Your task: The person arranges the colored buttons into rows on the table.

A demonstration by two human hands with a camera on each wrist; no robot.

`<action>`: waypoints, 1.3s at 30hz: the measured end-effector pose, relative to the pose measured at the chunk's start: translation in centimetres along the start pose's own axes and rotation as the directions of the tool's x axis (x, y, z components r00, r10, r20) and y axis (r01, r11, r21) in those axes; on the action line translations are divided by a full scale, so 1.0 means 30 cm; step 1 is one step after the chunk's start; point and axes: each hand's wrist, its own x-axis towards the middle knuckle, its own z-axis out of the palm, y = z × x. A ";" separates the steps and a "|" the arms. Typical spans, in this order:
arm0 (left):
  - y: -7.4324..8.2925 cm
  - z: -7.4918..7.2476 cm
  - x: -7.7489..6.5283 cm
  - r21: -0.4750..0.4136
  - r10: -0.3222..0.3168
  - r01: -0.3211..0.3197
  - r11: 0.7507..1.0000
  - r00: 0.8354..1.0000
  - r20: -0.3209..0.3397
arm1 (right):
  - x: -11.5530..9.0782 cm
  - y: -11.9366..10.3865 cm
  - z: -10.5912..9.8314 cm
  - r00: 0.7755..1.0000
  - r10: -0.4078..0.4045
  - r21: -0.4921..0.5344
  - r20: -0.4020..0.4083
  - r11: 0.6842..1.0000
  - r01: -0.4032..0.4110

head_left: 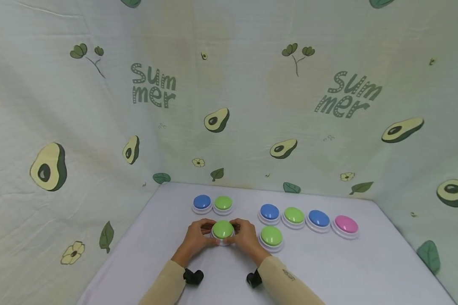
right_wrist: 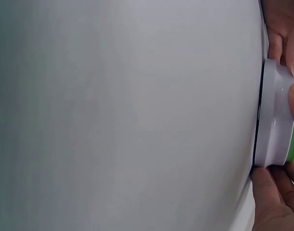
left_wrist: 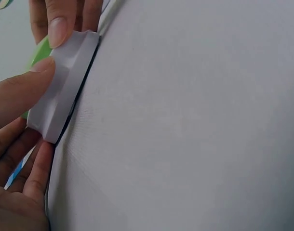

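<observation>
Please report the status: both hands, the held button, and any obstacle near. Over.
Left hand, right hand: gripping green button from opposite sides. Dome up. Second green button close beside right hand, not blocking grip.

Head view from above, facing forward and down, wrist views close, turned sideways, all sharing one green button (head_left: 222,229)

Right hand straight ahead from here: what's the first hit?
The held green button, which the right hand grips. Past that, likely the rear green button directly behind it, though depth is unclear.
</observation>
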 end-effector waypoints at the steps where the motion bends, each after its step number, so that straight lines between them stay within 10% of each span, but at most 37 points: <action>1: 0.002 -0.001 0.001 -0.007 0.001 -0.001 1.000 1.000 -0.002 | 0.001 -0.001 -0.001 1.000 0.000 0.005 0.000 1.000 0.000; 39: 0.071 0.090 -0.065 -0.030 -0.019 0.017 0.999 0.997 -0.077 | -0.091 -0.002 -0.076 0.999 0.009 -0.014 -0.039 1.000 -0.009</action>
